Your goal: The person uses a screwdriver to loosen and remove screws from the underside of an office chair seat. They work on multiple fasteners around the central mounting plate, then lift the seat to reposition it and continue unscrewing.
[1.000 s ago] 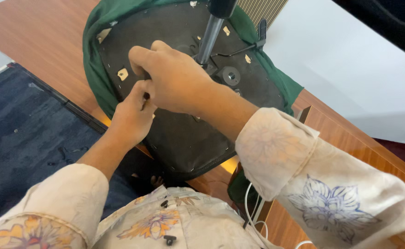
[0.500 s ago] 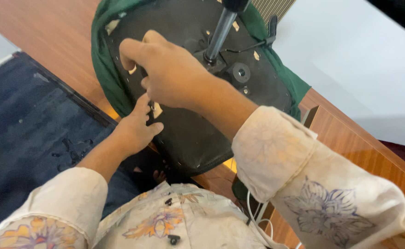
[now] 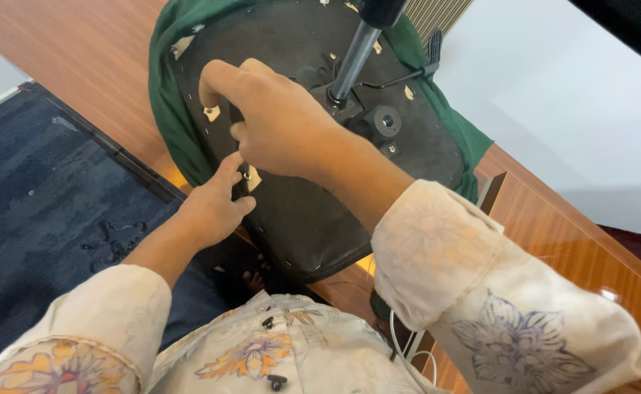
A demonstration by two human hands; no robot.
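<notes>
An upturned chair seat lies on a wooden table [image 3: 79,58]. Its black underside [image 3: 298,219] faces me, and green fabric [image 3: 166,109] wraps the rim. My right hand [image 3: 280,128] is closed around a dark-handled tool [image 3: 235,114] that points down at the underside near a tan patch [image 3: 252,177]. My left hand [image 3: 211,208] rests at the seat's near edge, with thumb and fingers pinched around the tool's lower end [image 3: 244,176]. The tip itself is hidden by the fingers.
A metal column [image 3: 353,55] rises from the seat's centre plate, with a black lever [image 3: 428,51] beside it. Dark blue carpet [image 3: 43,197] lies left of the table. A white cable [image 3: 397,339] hangs by my shirt. A pale surface [image 3: 569,95] is at the far right.
My right hand and the tool have shifted along the underside towards the near edge. My left hand moved down with them and now pinches the tool's lower end by the tan patch.
</notes>
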